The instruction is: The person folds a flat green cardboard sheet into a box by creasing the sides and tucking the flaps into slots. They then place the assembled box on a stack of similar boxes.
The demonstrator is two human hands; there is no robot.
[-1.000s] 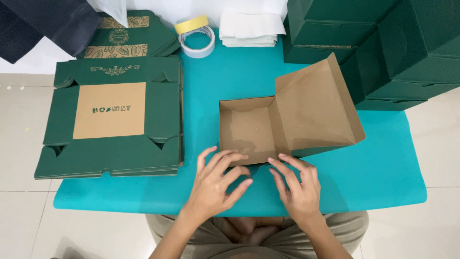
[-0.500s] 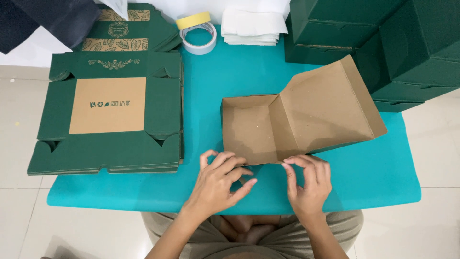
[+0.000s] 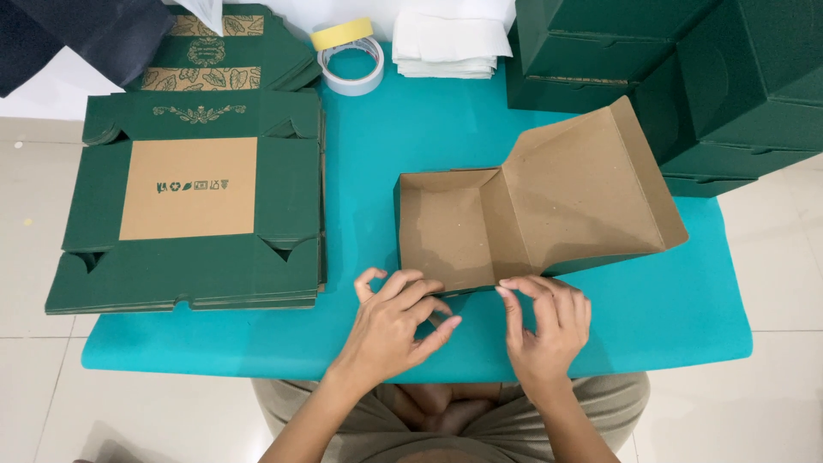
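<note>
The left hand (image 3: 396, 321) sits low in the middle of the frame, fingers curled and loosely together, their tips at the near edge of the half-folded box (image 3: 531, 214); whether it pinches a flap I cannot tell. The right hand (image 3: 546, 319) is just beside it, fingers bent, the fingertips (image 3: 506, 287) touching the same near edge; it grips nothing that I can see. The box lies in the centre right of the frame on the teal table (image 3: 677, 300), brown inside and green outside, its wide lid panel tilted up and away to the right; its near wall is down by the hands.

To the left of the frame lies a stack of flat green box blanks (image 3: 189, 214), the top one showing a brown square in its middle; behind it, at the upper left, more flat blanks with leaf patterns (image 3: 214, 60). At the top centre stand two rolls of tape (image 3: 351, 56), one yellow, one pale, touching; next to them a pile of folded white sheets (image 3: 450, 39). Finished green boxes (image 3: 686, 77) are stacked in the upper right corner.
</note>
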